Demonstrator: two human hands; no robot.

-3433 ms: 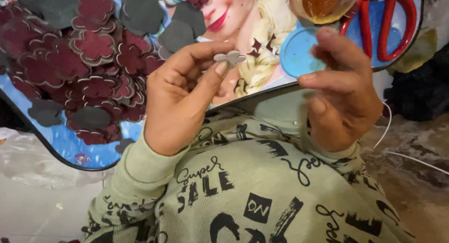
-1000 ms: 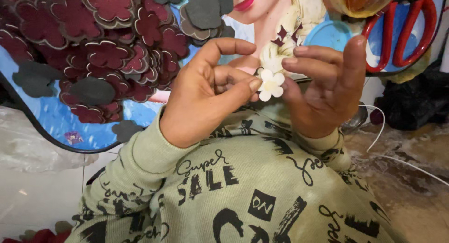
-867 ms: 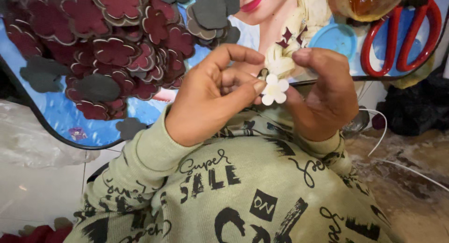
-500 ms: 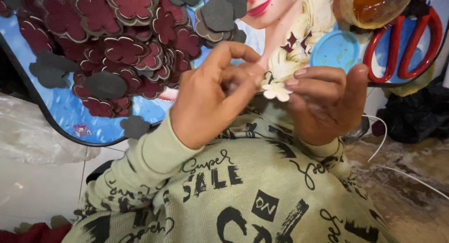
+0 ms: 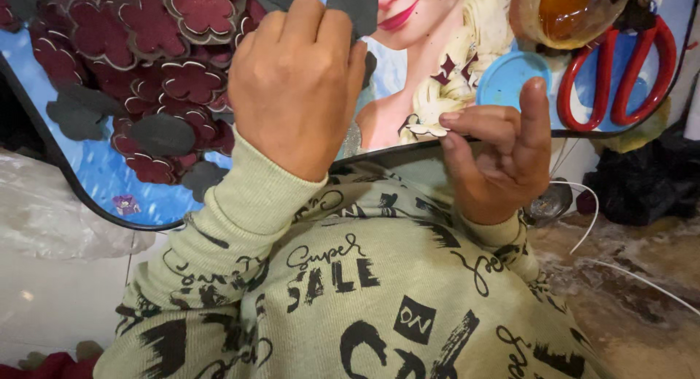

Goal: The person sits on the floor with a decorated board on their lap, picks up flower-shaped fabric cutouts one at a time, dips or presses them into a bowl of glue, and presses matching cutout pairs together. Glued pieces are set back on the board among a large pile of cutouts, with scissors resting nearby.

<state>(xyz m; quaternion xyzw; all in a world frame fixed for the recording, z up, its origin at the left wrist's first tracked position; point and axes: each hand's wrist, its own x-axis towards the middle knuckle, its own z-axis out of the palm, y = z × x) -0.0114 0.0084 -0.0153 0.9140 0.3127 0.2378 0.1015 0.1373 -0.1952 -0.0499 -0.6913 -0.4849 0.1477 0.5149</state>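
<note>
Head view: the right hand (image 5: 503,160) pinches a small cream flower cutout (image 5: 425,129) between thumb and forefinger, little finger raised, just at the near rim of the printed tray (image 5: 95,204) resting on the lap. The left hand (image 5: 295,80) reaches over the tray with fingers curled closed on a dark grey flower piece (image 5: 357,7); only its edge shows past the knuckles. Beside it lies a heap of maroon felt flowers (image 5: 146,72) mixed with grey ones. Red-handled scissors (image 5: 620,72), a blue lid (image 5: 510,76) and a jar of amber glue (image 5: 565,10) sit at the far right. To do this well, I judge the cream cutout should stay flat and lightly pinched, and the grey piece lifted singly, clear of the heap.
</note>
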